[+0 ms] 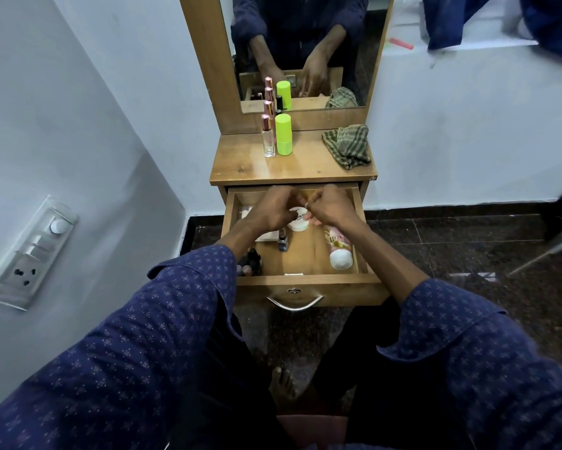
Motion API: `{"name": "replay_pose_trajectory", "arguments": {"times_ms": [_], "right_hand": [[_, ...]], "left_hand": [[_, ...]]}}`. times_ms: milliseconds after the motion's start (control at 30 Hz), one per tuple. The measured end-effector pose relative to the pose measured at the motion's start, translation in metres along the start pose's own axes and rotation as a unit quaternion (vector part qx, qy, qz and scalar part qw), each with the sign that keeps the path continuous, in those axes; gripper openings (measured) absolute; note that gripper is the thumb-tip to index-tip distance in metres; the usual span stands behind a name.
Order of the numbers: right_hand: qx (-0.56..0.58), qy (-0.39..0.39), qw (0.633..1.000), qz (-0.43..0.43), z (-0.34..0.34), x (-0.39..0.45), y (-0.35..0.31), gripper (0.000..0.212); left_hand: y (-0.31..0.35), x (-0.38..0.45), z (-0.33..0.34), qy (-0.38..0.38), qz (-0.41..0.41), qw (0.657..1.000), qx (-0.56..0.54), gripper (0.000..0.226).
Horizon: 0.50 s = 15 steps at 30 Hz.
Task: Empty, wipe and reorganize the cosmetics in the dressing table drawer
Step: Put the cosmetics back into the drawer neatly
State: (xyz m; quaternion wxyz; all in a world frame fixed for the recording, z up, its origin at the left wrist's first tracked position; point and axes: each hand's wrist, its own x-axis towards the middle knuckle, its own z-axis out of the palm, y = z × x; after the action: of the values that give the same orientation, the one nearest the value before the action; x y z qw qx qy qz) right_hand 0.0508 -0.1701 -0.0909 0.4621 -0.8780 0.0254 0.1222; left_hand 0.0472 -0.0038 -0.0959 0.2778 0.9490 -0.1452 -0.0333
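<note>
Nearest, blue patterned sleeves [162, 319] reaching forward over an open wooden drawer [308, 282]. Inside, dark small bottles [250, 263] at near left, a nail polish bottle [282, 243] upright, a pink tube [338, 250] lying at right. Left hand [274, 211] and right hand [326, 207] curled over a white round jar [297, 221]; fingers bunched, grip impossible to tell. Farther, on the bench [240, 170], a clear perfume bottle [268, 136] beside a green container [284, 134], a checked cloth [349, 146] at right, then the mirror [299, 43].
</note>
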Motion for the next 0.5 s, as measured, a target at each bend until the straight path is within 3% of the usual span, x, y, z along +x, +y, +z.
{"name": "replay_pose_trajectory", "arguments": {"times_ms": [133, 233, 333, 500], "right_hand": [[0.005, 0.044, 0.995, -0.093, -0.017, 0.011, -0.028, 0.019], [-0.045, 0.097, 0.985, -0.135, -0.026, 0.025, -0.05, 0.01], [-0.064, 0.158, 0.969, -0.177, -0.032, 0.035, -0.07, 0.004], [-0.119, 0.217, 0.943, -0.223, -0.033, 0.047, -0.092, 0.026]], "left_hand": [[0.003, -0.003, -0.024, 0.092, 0.01, 0.996, -0.015, 0.012], [0.011, -0.006, -0.045, 0.184, -0.003, 0.983, -0.013, 0.022], [0.008, 0.0, -0.06, 0.27, -0.027, 0.962, -0.013, 0.013], [-0.003, 0.019, -0.081, 0.33, -0.082, 0.938, -0.066, 0.035]]}}
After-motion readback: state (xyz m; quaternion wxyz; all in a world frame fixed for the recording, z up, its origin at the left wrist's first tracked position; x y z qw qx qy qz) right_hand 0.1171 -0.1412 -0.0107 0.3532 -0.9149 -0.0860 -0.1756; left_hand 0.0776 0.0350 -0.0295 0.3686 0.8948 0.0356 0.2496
